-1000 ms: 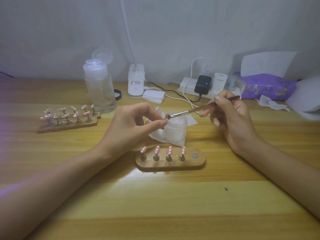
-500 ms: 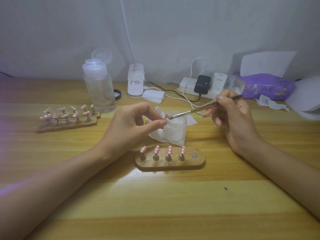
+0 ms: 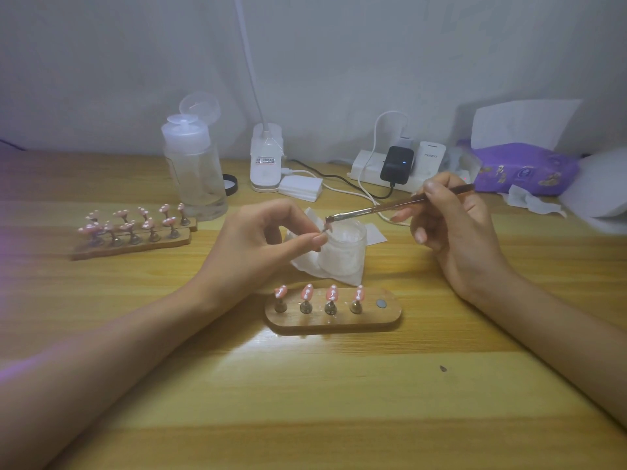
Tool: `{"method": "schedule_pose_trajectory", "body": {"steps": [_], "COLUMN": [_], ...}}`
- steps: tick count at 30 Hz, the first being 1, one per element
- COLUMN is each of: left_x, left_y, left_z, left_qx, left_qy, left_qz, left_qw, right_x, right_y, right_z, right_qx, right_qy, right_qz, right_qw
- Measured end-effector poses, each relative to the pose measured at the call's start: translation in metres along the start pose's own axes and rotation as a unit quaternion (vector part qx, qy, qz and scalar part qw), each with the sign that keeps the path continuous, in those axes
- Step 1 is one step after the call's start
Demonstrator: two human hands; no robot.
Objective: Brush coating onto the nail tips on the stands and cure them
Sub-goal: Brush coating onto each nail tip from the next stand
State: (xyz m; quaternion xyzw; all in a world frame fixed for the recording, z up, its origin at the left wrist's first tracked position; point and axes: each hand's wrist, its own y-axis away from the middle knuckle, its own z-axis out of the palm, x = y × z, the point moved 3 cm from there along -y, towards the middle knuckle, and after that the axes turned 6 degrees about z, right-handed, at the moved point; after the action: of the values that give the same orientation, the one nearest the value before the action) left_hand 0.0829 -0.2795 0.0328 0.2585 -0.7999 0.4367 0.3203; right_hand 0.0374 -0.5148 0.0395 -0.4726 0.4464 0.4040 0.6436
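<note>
Brush (image 3: pixel 380 208) meets a pinched nail tip (image 3: pixel 326 227) beside the jar (image 3: pixel 344 252).
The left hand (image 3: pixel 264 242) has its grip clamped on the tip, and the right hand (image 3: pixel 454 232) has its grip on the brush. The jar, on tissue (image 3: pixel 305 264), is part-hidden by left fingers. A four-tip stand (image 3: pixel 339 321) is nearer, with two stands (image 3: pixel 135 244) and a bottle (image 3: pixel 195 174) far left.
</note>
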Motion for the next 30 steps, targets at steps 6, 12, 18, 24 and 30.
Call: {"method": "schedule_pose_trajectory", "body": {"steps": [6,12,18,24,30], "left_x": [-0.001,-0.0008,-0.0017,-0.0039,-0.0042], "left_y": [-0.0003,0.0002,0.0001,-0.0001,0.0004], "left_z": [0.0005,0.0005,-0.0003,-0.001,-0.001], "left_qx": [0.0,-0.002,-0.001,-0.003,-0.007], "left_qy": [0.003,0.004,0.0,-0.018,-0.024], "left_qz": [-0.003,-0.001,-0.003,0.009,0.017], "left_qw": [1.0,1.0,1.0,1.0,1.0], "right_x": [0.0001,-0.0024,-0.0016,-0.0006,-0.0006], "right_y": [-0.0004,0.002,0.0009,0.0012,-0.0001], "right_z": [-0.001,0.0026,0.0005,0.0025,-0.0016], "right_qx": [0.036,0.003,0.026,-0.008,0.024], "right_qy": [0.025,0.018,0.011,0.007,-0.006], "right_qz": [0.015,0.007,0.008,-0.007,-0.007], "right_qw": [0.999,1.0,1.0,1.0,1.0]}}
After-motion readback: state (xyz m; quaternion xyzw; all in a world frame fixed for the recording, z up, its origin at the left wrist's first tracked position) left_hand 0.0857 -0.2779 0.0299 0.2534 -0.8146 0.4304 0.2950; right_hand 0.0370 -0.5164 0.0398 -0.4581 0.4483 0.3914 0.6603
